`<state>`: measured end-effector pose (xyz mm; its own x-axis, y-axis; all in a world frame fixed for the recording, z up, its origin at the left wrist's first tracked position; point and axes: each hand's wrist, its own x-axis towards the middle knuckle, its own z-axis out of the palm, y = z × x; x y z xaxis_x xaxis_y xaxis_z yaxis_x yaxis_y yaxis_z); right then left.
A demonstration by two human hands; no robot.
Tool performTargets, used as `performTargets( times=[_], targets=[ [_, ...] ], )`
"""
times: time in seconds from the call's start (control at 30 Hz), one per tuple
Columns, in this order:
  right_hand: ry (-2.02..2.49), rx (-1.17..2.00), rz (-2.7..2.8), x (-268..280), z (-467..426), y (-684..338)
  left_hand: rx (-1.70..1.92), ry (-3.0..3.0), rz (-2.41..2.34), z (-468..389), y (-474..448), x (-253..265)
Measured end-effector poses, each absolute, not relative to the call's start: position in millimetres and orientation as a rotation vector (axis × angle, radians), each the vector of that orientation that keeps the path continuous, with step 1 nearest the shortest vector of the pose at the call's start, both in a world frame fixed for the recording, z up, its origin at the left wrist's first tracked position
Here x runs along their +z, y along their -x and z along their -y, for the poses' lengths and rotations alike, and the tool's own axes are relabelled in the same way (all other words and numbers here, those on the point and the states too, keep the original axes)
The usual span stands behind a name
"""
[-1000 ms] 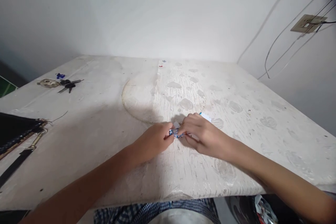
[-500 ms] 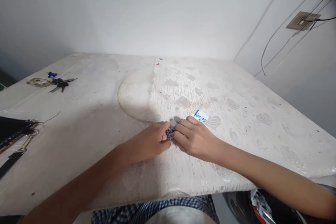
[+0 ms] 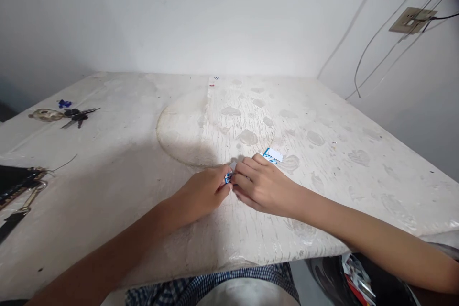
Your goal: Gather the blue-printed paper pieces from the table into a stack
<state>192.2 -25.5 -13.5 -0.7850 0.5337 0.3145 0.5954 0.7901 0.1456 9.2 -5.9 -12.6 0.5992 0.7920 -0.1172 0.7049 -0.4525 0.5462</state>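
Observation:
Between my hands, low over the middle of the table, is a small white piece with blue printed lines (image 3: 227, 178), which looks like paper or card. My left hand (image 3: 210, 186) pinches its left end between thumb and fingers. My right hand (image 3: 260, 184) is curled over its right part, fingertips close to my left thumb, and hides most of it. A white and blue-edged card piece (image 3: 274, 155) shows beyond the right knuckles. Whether it is joined to the held piece I cannot tell.
A bunch of keys (image 3: 77, 114) and a blue scrap (image 3: 64, 103) lie at the far left of the table (image 3: 125, 191). A black bag with a strap clip (image 3: 21, 181) is at the left edge. An open bin (image 3: 330, 272) stands below right.
My right hand has shifted slightly left, closer to my left fingers, and covers more of the blue-lined piece. The view has tilted down a little.

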Motion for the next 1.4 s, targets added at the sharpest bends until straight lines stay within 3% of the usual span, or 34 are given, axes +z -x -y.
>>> performTargets(
  times=[0.13,0.33,0.47,0.87,1.4],
  targets=[
    [0.985,-0.025,2.652,2,16,-202,0.173,-2.352,-1.232,7,-13,-11],
    [1.679,0.197,2.499,15,-19,-246,0.055,-2.375,-1.275,9,-16,-5],
    [1.636,0.62,2.468,12,-30,-263,0.043,-2.384,-1.291,9,-16,-4],
    [1.561,0.916,2.37,14,-33,-267,0.071,-2.38,-1.282,7,-14,-7],
    [1.747,0.851,2.376,16,-38,-277,0.089,-2.377,-1.262,8,-12,-7]
  ],
)
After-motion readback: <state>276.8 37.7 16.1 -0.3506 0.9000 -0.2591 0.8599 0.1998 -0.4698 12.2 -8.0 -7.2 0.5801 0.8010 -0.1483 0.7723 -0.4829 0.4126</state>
